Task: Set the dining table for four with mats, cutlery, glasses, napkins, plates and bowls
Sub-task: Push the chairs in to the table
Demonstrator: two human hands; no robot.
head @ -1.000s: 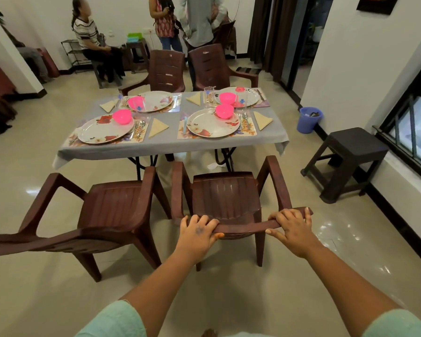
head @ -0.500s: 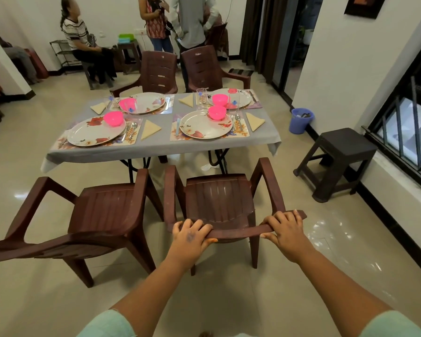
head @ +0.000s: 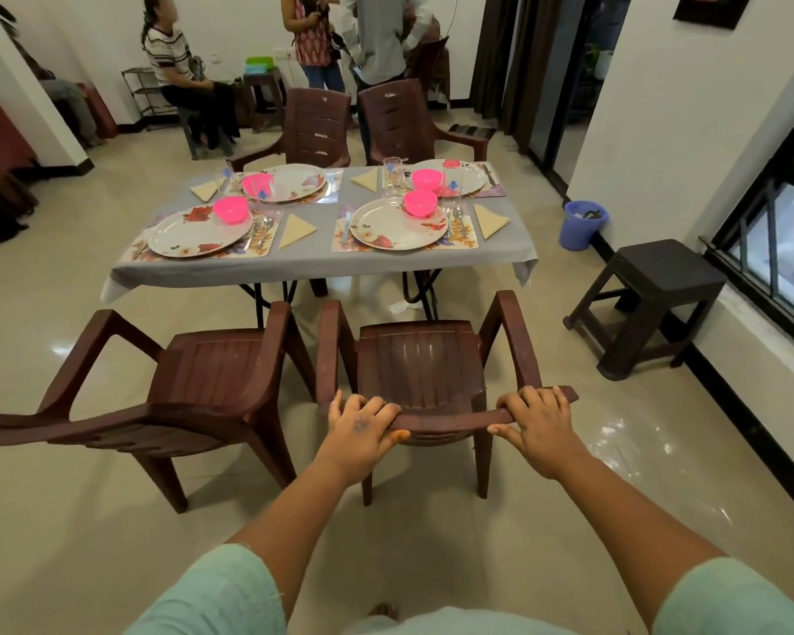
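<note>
The dining table (head: 322, 263), under a grey cloth, serves as the landmark, and everything else sits around it.

Far to the table's left, beyond its far corner, a person in a striped top (head: 170, 57) sits on a stool. Nearer, just off the table's near-left edge, a brown plastic armchair (head: 179, 396) stands with its seat facing the table, untouched.

On the table's left half lie two floral mats, each with a flowered plate — the near one (head: 200, 232) carries a pink bowl (head: 231, 209) on its far rim, with cutlery (head: 260, 231) just to the right of it and a folded yellow napkin (head: 295, 230) beside that. The table's right half repeats this: a near plate (head: 397, 223), a pink bowl (head: 419, 202) on it, a glass (head: 451, 208) and spoons to its right, then a napkin (head: 490, 220). Two more brown chairs stand at the table's far side.

In front of the table's near-right edge is a second armchair (head: 420, 359). The person's left hand (head: 361, 428) grips the top rail of its backrest, fingers curled over the top and thumb under; the right hand (head: 539, 428) holds the same rail further right in the same way.

Right of the table, a blue bucket (head: 583, 224) sits against the wall, and a dark stool (head: 652, 304) stands nearer.
</note>
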